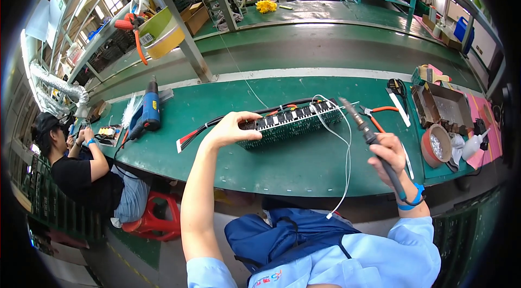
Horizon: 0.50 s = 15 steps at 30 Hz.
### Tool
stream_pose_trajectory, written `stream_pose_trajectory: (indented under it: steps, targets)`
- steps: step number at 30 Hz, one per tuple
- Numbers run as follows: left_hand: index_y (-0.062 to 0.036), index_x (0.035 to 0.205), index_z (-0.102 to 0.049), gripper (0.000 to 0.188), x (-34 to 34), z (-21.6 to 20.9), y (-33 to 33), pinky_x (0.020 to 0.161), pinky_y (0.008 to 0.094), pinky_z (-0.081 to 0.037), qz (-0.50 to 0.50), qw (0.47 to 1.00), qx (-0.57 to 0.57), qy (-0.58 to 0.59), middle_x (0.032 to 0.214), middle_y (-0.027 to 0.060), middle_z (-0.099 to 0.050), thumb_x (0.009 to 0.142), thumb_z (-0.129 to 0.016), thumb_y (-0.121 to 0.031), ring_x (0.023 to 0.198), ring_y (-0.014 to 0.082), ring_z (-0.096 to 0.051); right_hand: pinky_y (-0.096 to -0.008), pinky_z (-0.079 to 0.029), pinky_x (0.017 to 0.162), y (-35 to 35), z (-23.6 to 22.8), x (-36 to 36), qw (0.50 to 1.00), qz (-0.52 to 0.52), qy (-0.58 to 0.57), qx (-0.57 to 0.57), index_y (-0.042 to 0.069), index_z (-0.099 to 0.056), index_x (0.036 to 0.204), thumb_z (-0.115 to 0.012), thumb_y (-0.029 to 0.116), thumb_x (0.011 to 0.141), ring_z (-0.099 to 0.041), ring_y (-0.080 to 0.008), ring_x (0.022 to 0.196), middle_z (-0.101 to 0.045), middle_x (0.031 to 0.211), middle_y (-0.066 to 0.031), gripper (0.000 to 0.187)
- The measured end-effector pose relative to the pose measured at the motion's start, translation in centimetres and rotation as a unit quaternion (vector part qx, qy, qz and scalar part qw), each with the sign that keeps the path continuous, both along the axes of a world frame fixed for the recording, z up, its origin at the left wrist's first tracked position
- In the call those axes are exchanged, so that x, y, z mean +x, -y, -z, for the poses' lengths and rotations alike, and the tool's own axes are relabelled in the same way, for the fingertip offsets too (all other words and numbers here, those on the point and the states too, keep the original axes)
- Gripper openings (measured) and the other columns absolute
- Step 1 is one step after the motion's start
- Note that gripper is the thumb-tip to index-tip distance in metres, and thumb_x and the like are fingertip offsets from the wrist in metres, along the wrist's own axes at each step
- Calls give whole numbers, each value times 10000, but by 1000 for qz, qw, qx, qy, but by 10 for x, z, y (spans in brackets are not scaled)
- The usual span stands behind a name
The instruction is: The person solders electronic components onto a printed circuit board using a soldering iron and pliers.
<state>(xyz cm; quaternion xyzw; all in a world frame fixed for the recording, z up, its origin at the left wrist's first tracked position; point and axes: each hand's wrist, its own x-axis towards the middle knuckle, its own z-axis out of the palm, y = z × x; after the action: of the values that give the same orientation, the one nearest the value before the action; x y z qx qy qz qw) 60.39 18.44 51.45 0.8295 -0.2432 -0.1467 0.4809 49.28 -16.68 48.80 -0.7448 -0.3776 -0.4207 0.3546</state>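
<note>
A long black circuit board assembly [296, 119] stands on the green bench before me, with white connectors along its top edge. My left hand [234, 129] grips its left end between thumb and fingers. In my right hand [389, 158] is a soldering iron [362, 125], its tip pointing up and left near the board's right end. A thin white cable [349, 166] loops from the board and hangs over the bench's front edge. Black cables with a red and white plug [187, 140] run out to the left of the board.
Orange-handled pliers [380, 109] and white tweezers [399, 108] lie at the right, beside a cardboard box [445, 104] and a round tin [436, 143]. A blue heat gun [150, 109] stands at the left. A co-worker [81, 168] sits at the bench's left end.
</note>
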Motion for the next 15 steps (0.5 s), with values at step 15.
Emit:
stream_pose_trajectory:
  steps: [15]
  targets:
    - [-26,962,-568,451,-57,18,12,726,296,-455,-35,971,91,219,876,98,-580,587,-726,-221,813,230,-577,-295,-409,638,35,11,-18,986,143,-70,42,18,-550,922,-622,215,763,-506,-222,748,-516,800,-117,263]
